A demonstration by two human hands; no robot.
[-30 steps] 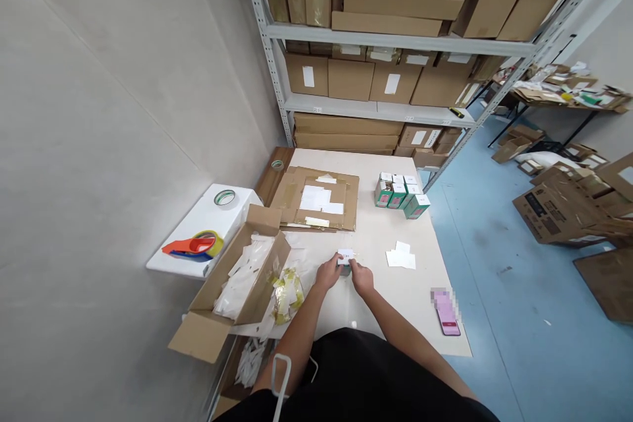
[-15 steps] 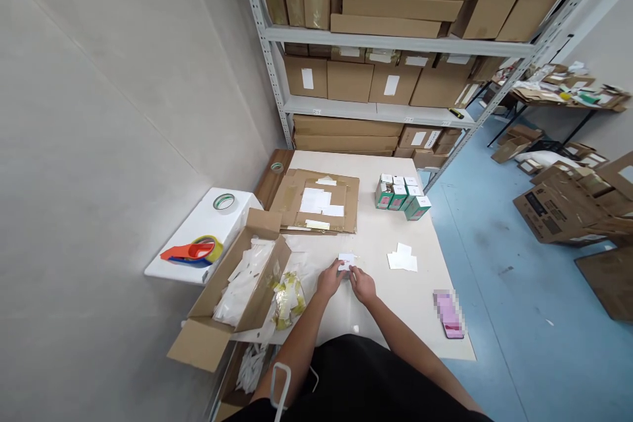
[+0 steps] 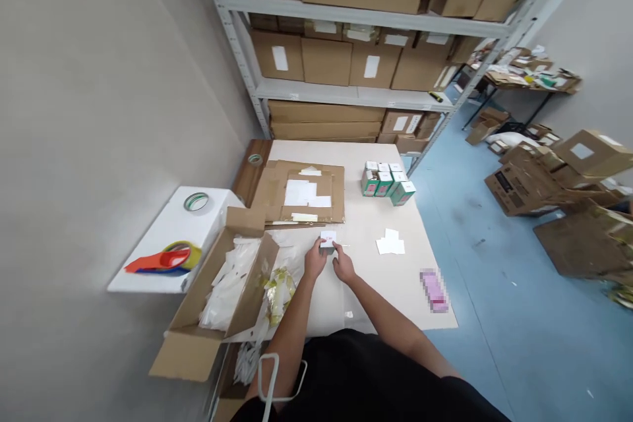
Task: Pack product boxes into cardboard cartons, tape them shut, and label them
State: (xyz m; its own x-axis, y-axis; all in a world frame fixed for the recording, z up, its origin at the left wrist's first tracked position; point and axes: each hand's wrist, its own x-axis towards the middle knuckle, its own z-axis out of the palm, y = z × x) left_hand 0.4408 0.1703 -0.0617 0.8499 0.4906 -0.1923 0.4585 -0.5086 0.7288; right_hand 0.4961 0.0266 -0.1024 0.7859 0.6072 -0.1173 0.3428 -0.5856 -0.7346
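My left hand [image 3: 315,261] has its fingers closed on the left side of a small white-topped box [image 3: 328,235], with the thumb at the near corner. At the right near corner of that box, my right hand [image 3: 343,266] presses with bent fingers. Faint reddish print shows on the white top; the lower part is partly hidden by my hands. Some white paper slips [image 3: 390,242] lie on the table to the right. Farther back stands a group of several green and white boxes [image 3: 386,183].
Flattened cardboard [image 3: 333,178] lies at the table's back left. An open carton [image 3: 185,349] of white bags stands left, near crumpled tape [image 3: 279,293]. A tape dispenser [image 3: 163,260] rests on a white stand [image 3: 153,237]. A pixelated pink item [image 3: 434,290] lies right. Shelves [image 3: 326,93] hold cartons.
The view has shifted, so the table sits farther left and higher in the picture. Both hands stay on the small box, whose white top and print now show more plainly.
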